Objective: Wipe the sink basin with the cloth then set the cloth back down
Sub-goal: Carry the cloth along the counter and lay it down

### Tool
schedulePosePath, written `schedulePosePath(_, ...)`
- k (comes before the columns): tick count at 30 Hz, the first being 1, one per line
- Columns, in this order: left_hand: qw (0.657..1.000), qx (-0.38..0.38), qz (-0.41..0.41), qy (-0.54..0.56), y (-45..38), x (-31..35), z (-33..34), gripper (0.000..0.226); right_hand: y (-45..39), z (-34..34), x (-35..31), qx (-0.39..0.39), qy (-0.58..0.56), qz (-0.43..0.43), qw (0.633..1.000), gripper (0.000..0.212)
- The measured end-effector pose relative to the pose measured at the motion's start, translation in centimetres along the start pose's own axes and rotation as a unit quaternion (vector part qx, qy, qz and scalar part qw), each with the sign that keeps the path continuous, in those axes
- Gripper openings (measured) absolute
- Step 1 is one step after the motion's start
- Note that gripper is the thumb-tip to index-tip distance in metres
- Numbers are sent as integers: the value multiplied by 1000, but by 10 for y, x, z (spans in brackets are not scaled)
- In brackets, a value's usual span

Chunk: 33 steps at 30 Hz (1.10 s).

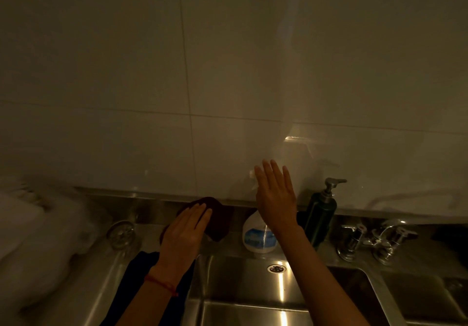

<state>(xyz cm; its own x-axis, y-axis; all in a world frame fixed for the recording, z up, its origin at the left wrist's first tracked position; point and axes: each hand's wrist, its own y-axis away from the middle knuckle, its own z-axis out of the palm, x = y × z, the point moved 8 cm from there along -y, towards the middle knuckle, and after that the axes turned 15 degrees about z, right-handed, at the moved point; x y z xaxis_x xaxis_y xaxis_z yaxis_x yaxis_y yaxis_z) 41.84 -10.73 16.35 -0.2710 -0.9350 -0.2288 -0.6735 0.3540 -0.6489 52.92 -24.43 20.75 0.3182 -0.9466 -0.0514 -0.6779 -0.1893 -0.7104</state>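
The dark brown crumpled cloth (210, 216) lies on the steel desk ledge behind the stainless sink basin (253, 287), directly under the left hand (184, 234), whose grip lies flat, fingers unclosed. The right hand (276, 196) hovers open, empty, farther right.

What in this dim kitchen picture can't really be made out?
Head view only:
- White spray bottle: top hidden behind the right hand; label too dim to read.
- Dark cloth: partly covered by the left hand.
- Sink basin: near part cut off by the bottom edge.
- Pale heap at left: blurred, unidentifiable.
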Motion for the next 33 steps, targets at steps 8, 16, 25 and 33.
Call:
schedulePosePath(8, 1000, -6, -2, 14, -2, 1, -7, 64, 22, -29, -21, -8, -71, -17, 997, 62)
schedulePosePath(16, 1000, -7, -7, 17, -4, 4, -26, 61, 66, -41, -54, -73, -174, -37, 981, 49)
schedulePosePath(25, 1000, -7, -3, 20, 4, 13, -43, 63, 89, -40, -78, -118, -155, -64, 979, 56)
schedulePosePath(33, 1000, -5, -13, 28, 18, 21, -59, 62, 100, -72, -96, -57, -135, -72, 987, 57)
